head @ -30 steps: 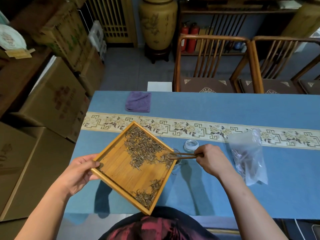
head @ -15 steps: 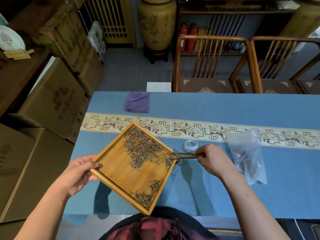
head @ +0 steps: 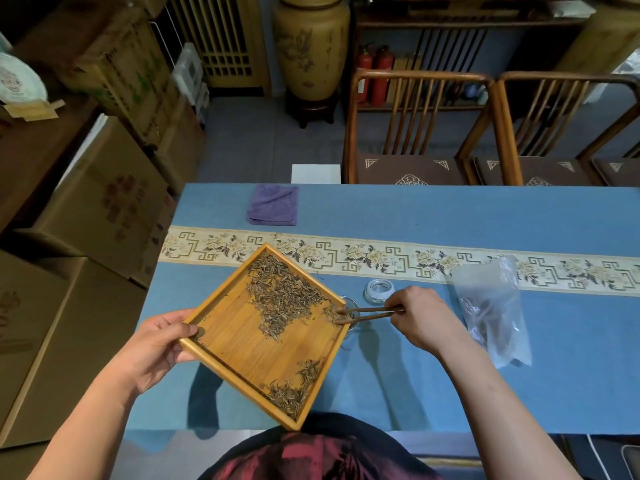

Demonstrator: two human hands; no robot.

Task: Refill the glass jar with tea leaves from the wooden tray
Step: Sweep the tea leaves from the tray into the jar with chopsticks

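Head view: left hand (head: 157, 348) grips the wooden tray (head: 242, 355) by its corner, tilted as before. Right hand (head: 420, 315) pinches wooden tongs (head: 367, 313), tips still among tea leaves (head: 284, 296) at the edge above the mostly hidden glass jar (head: 348, 301).

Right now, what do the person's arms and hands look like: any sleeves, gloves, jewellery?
Both forearms are bare to the frame edge: no sleeves, gloves, watch or rings visible on the left hand or right hand. A dark garment with red pattern covers the torso.
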